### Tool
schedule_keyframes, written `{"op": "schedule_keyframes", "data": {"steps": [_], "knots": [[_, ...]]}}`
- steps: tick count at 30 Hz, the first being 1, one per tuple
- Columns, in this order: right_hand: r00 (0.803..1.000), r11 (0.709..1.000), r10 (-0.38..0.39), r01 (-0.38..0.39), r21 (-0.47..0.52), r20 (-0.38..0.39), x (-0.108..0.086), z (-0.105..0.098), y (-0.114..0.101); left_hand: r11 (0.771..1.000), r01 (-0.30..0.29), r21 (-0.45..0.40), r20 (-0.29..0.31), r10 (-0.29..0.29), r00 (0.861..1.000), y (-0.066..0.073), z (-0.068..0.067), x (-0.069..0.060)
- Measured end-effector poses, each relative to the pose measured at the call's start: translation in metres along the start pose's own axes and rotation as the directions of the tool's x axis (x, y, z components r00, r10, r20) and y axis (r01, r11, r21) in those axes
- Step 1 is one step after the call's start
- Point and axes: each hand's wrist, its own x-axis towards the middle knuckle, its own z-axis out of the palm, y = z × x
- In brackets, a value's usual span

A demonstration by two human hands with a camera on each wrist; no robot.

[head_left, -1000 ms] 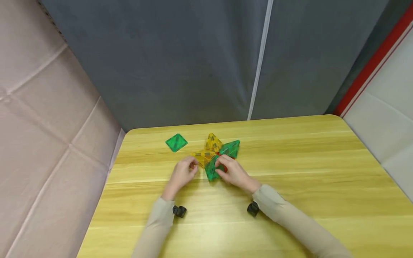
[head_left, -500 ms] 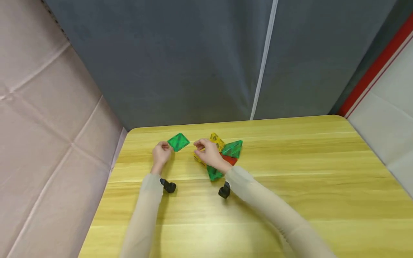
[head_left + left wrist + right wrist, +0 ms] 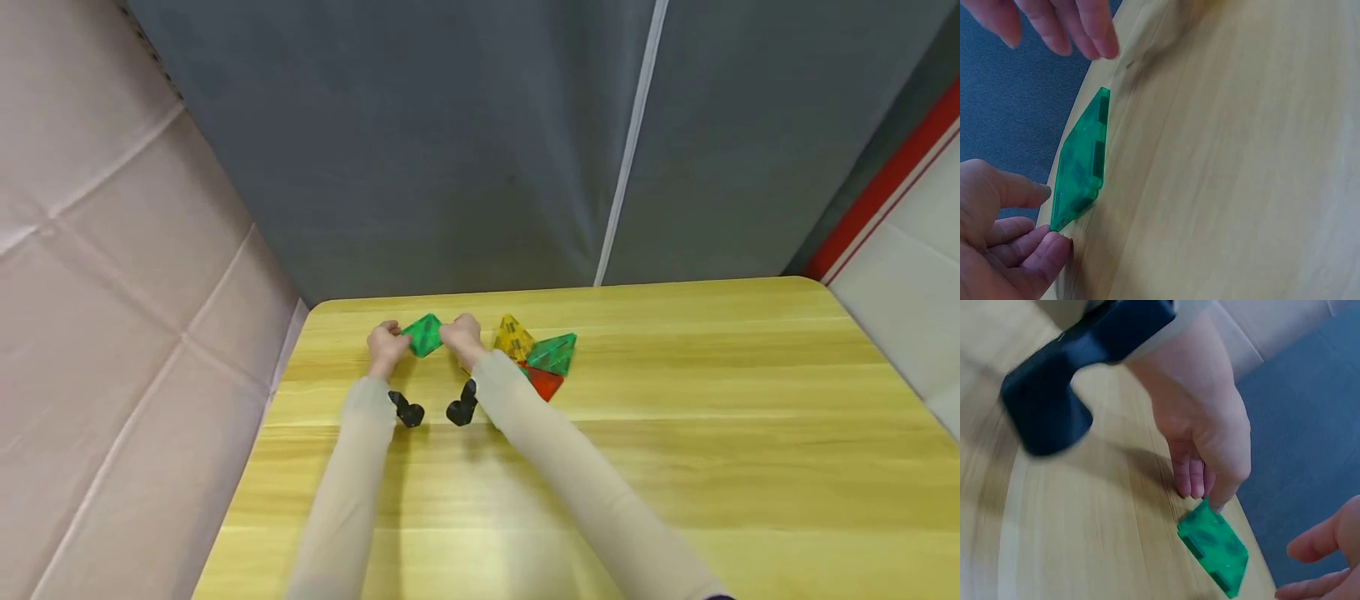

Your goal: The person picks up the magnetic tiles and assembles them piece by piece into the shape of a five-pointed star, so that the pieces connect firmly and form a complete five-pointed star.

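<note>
A see-through green magnetic tile is at the far left of the table, between my two hands. My left hand pinches one corner of it. In the left wrist view, thumb and fingers meet at the near end of the green tile. Close by the tile's right corner in the head view is my right hand. Its fingers look apart from the tile in the right wrist view. Right of my right hand lies a star-like group of magnetic tiles: yellow, green and red. My right sleeve hides part of this group.
The wooden table ends at a far edge just behind the tiles. Beyond it hangs a grey curtain. A pale padded wall borders the left side. Black cameras are strapped to both wrists.
Both hands have moved from the star-like group to the green tile at the far left. The left hand has taken hold of its corner, and the right hand has come up beside it.
</note>
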Motion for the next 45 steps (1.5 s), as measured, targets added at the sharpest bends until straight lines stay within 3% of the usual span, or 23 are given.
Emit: {"op": "schedule_keyframes", "data": {"steps": [4,14,19,22,27,35,39,42,45], "knots": [[0.998,0.995,0.061,-0.062,0.079,0.011,0.006,0.002,0.004,0.999,0.019,0.027,-0.014,-0.019,1.000,0.005,0.002,-0.002],[0.994,0.985,0.112,-0.109,0.134,-0.014,0.006,0.008,-0.001,0.995,0.034,0.089,-0.019,-0.033,0.999,0.015,0.007,-0.004],[0.997,0.997,0.079,-0.079,0.023,-0.015,0.011,0.008,0.000,0.981,0.020,0.194,-0.064,-0.008,0.998,0.019,0.011,-0.007],[0.998,0.997,0.059,-0.058,-0.040,0.013,0.019,0.008,0.003,0.963,0.043,0.268,-0.106,-0.015,0.994,0.020,0.016,-0.010],[0.993,0.995,0.082,-0.077,-0.061,0.085,0.028,0.011,0.004,0.938,0.087,0.334,-0.164,-0.033,0.986,0.021,0.023,-0.013],[0.992,0.994,0.112,-0.112,-0.001,0.065,0.033,0.012,0.003,0.966,0.123,0.226,-0.211,-0.075,0.975,0.024,0.024,-0.013],[0.989,0.989,0.127,-0.132,0.060,0.077,0.028,0.008,0.002,0.971,0.150,0.186,-0.194,-0.113,0.975,0.022,0.019,-0.011],[0.980,0.979,0.178,-0.186,0.085,0.093,0.035,0.009,0.004,0.976,0.164,0.143,-0.169,-0.139,0.976,0.018,0.017,-0.007],[0.979,0.974,0.180,-0.191,0.122,0.097,0.040,0.009,0.006,0.979,0.177,0.099,-0.166,-0.159,0.973,0.013,0.016,-0.002]]}}
